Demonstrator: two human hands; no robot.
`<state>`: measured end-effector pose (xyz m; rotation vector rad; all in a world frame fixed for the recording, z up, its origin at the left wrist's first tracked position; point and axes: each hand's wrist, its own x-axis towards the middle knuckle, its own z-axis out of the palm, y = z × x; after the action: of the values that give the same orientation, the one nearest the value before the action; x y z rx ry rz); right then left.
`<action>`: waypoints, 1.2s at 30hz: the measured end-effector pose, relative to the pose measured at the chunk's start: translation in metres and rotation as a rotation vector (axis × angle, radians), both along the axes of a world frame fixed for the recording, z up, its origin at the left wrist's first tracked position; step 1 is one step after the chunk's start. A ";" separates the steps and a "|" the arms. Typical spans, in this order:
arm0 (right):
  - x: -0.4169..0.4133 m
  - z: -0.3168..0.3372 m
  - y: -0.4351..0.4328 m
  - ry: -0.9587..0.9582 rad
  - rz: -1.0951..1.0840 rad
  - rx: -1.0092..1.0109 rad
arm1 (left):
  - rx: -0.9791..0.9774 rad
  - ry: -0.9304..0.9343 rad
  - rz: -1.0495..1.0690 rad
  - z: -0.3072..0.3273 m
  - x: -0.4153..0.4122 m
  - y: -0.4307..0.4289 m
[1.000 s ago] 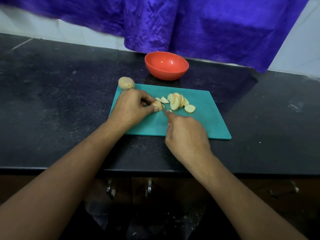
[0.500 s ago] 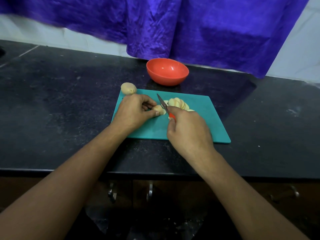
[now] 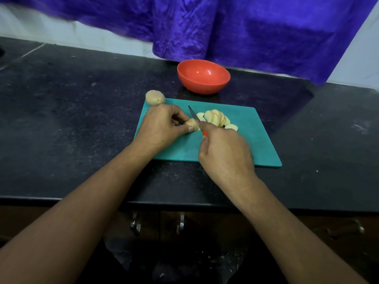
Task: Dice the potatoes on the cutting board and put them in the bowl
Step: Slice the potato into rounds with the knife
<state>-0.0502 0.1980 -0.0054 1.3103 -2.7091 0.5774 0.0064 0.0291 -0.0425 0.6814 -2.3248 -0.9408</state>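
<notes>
A teal cutting board [image 3: 252,140] lies on the black counter. My left hand [image 3: 162,128] pinches the small end piece of a potato [image 3: 192,125] against the board. My right hand [image 3: 224,158] grips a knife [image 3: 193,114] with a red handle; its blade rests against the right side of that piece, tip pointing away from me. A fanned pile of potato slices [image 3: 216,118] lies just right of the blade. One whole potato [image 3: 155,97] sits at the board's far left corner. The orange bowl [image 3: 203,76] stands behind the board and holds nothing.
A purple cloth [image 3: 246,27] hangs over the wall behind the counter, ending just above the bowl. The black counter [image 3: 71,119] stretches left and right of the board. Metal cabinet handles [image 3: 135,223] show below the counter's front edge.
The view has shifted slightly. The knife rose from the board a second ago and now its blade stands beside the end piece; one more slice lies with the pile.
</notes>
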 end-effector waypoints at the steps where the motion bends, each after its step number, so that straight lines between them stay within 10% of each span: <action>1: 0.000 0.000 0.000 0.005 0.003 0.000 | -0.002 0.001 0.002 0.000 0.000 0.000; 36: 0.002 0.008 -0.001 -0.007 -0.002 0.010 | -0.001 0.006 0.020 0.002 0.002 0.001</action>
<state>-0.0481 0.1972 0.0025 1.3109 -2.7217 0.5702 0.0082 0.0305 -0.0407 0.6991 -2.3094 -0.9318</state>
